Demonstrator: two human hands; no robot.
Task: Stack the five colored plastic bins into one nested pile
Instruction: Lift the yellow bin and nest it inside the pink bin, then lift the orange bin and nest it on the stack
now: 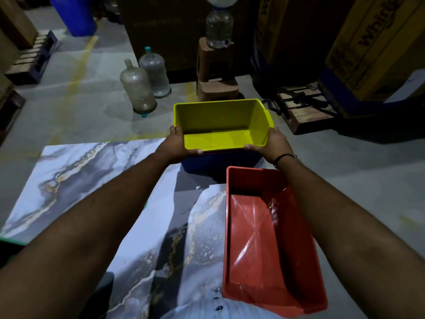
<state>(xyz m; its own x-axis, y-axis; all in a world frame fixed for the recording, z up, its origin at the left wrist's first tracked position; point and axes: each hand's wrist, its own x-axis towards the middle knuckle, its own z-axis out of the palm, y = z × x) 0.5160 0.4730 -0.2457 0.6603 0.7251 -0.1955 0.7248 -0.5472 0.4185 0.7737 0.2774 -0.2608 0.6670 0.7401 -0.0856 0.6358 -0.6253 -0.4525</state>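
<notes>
Yellow bin (220, 125) between both hands, left hand (177, 143) and right hand (273, 143) gripping its sides

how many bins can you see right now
3 clearly: yellow bin held in both hands, blue bin right under it, red bin nearer on the table. Others may be nested, hidden between yellow and blue.

From here I cannot see most of the blue bin (220, 162): the yellow bin (220, 125) sits in it and covers all but its near wall. A thin dark-red edge between them may be another bin, but I cannot tell. My left hand (177, 143) and right hand (273, 141) hide the yellow bin's near corners, and most of my fingers (249, 147) are tucked out of sight. My right forearm covers the red bin's (264, 249) right rim. The desk (92, 180) is cut off below.
</notes>
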